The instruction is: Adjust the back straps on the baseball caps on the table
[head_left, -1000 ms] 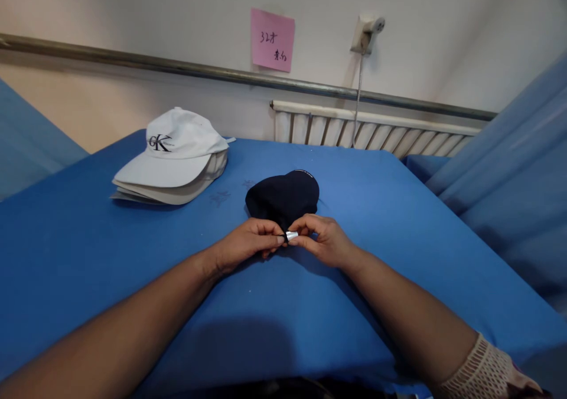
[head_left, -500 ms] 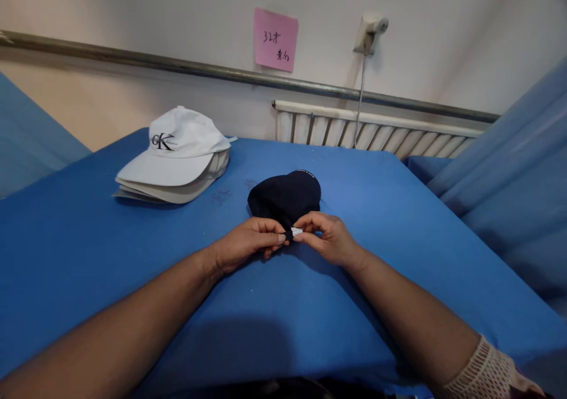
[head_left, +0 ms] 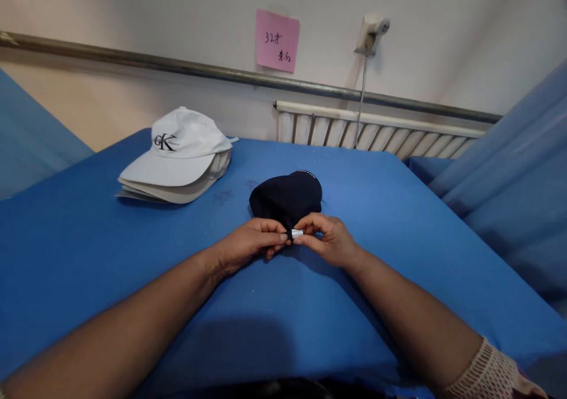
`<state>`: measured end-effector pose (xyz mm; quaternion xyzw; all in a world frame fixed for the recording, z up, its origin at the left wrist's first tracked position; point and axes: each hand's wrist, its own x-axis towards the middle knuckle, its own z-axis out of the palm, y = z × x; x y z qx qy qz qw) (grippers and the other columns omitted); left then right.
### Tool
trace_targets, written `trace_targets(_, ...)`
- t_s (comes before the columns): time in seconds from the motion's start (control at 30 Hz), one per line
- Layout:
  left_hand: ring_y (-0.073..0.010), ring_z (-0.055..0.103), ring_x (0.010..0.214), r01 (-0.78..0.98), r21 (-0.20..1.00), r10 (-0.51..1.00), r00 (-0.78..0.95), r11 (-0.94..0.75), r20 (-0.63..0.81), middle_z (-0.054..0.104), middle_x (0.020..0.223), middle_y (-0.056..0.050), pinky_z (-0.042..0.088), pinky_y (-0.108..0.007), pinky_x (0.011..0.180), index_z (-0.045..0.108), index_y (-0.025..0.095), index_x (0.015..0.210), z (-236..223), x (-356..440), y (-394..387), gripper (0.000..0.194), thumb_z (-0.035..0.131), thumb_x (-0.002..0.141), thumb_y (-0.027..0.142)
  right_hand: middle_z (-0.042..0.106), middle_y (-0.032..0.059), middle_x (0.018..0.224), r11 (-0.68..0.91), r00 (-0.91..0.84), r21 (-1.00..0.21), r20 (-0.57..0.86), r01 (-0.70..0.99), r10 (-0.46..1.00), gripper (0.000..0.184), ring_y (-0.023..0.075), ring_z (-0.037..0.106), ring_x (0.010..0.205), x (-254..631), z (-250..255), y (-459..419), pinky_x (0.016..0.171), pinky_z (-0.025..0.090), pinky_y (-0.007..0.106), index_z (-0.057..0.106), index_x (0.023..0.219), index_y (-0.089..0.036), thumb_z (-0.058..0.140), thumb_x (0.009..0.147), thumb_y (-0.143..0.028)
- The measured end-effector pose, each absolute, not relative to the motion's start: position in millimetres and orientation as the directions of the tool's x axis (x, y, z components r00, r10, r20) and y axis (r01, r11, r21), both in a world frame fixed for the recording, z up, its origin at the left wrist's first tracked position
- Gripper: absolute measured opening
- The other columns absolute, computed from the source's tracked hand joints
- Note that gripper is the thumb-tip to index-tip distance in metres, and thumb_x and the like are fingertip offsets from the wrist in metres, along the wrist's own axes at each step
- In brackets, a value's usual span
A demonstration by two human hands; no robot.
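A dark navy cap (head_left: 286, 197) lies on the blue table (head_left: 88, 251) in front of me, its back facing me. My left hand (head_left: 248, 245) pinches the cap's back strap from the left, fingers closed. From the right, my right hand (head_left: 325, 239) pinches the small silver buckle (head_left: 297, 233) on that strap. Both hands rest low on the cloth, fingertips nearly touching at the buckle.
A stack of white caps (head_left: 177, 163), the top one with a black logo, sits at the back left of the table. A pink note (head_left: 277, 40) hangs on the wall above a metal rail (head_left: 133, 62). A radiator (head_left: 372, 132) and blue covers lie right.
Both hands stay pinched at the buckle. The silver buckle shows less than a second ago, with the fingertips closer together over it.
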<state>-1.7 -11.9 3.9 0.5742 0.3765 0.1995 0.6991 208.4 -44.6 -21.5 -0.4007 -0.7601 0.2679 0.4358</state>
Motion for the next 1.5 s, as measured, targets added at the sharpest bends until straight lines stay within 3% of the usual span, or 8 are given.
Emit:
trace_targets(0.27, -0.0083, 0.046, 0.051, 0.183, 0.968, 0.740, 0.625, 0.169, -0.247, 0.052, 0.053, 0.004, 0.034, -0.022, 0.051, 0.065, 0.015, 0.072, 6.0, -0.3, -14.8, 0.014, 0.069, 0.074, 0.028, 0.065, -0.0012, 0.077, 0.546, -0.327, -0.739, 0.443, 0.394, 0.835, 0.010, 0.0107, 0.059, 0.067, 208.5, -21.6, -43.9, 0.064, 0.046, 0.023, 0.067, 0.092, -0.021, 0.070, 0.084, -0.025)
trace_targets(0.5, -0.0093, 0.046, 0.052, 0.148, 0.962, 0.722, 0.637, 0.229, -0.270, 0.053, 0.055, 0.003, 0.036, -0.023, 0.051, 0.063, 0.015, 0.072, 8.1, 0.6, -16.9, 0.019, 0.069, 0.075, 0.034, 0.065, -0.0008, 0.080, 0.561, -0.352, -0.740, 0.447, 0.370, 0.822, 0.011, 0.0104, 0.059, 0.069, 208.5, -19.3, -45.7, 0.065, 0.046, 0.023, 0.068, 0.094, -0.020, 0.070, 0.084, -0.024)
trace_targets(0.93, -0.0082, 0.049, 0.053, 0.257, 0.963, 0.740, 0.632, 0.082, -0.231, 0.057, 0.064, 0.003, 0.040, -0.024, 0.054, 0.061, 0.015, 0.077, 2.2, 2.7, -15.9, 0.025, 0.067, 0.077, 0.039, 0.065, 0.0020, 0.087, 0.599, -0.497, -0.568, 0.346, 0.564, 0.796, 0.015, 0.0129, 0.059, 0.076, 213.5, -14.0, -46.2, 0.069, 0.046, 0.026, 0.064, 0.102, -0.019, 0.063, 0.088, -0.017)
trace_targets(1.07, -0.0093, 0.052, 0.056, 0.207, 0.972, 0.771, 0.599, 0.112, -0.216, 0.061, 0.071, 0.002, 0.044, -0.025, 0.055, 0.058, 0.016, 0.085, 1.6, 2.2, -16.8, 0.025, 0.067, 0.079, 0.038, 0.063, 0.0015, 0.086, 0.586, -0.455, -0.605, 0.377, 0.539, 0.807, 0.012, 0.0124, 0.059, 0.075, 214.4, -14.0, -45.5, 0.068, 0.046, 0.025, 0.064, 0.098, -0.019, 0.064, 0.087, -0.018)
trace_targets(1.5, -0.0084, 0.052, 0.050, 0.247, 0.965, 0.782, 0.583, 0.090, -0.222, 0.062, 0.065, 0.001, 0.040, -0.023, 0.050, 0.057, 0.016, 0.078, 2.7, 3.3, -16.6, 0.023, 0.066, 0.077, 0.037, 0.063, 0.0013, 0.086, 0.586, -0.468, -0.631, 0.369, 0.508, 0.803, 0.012, 0.0131, 0.060, 0.076, 212.7, -16.7, -45.1, 0.070, 0.047, 0.026, 0.063, 0.098, -0.020, 0.066, 0.086, -0.021)
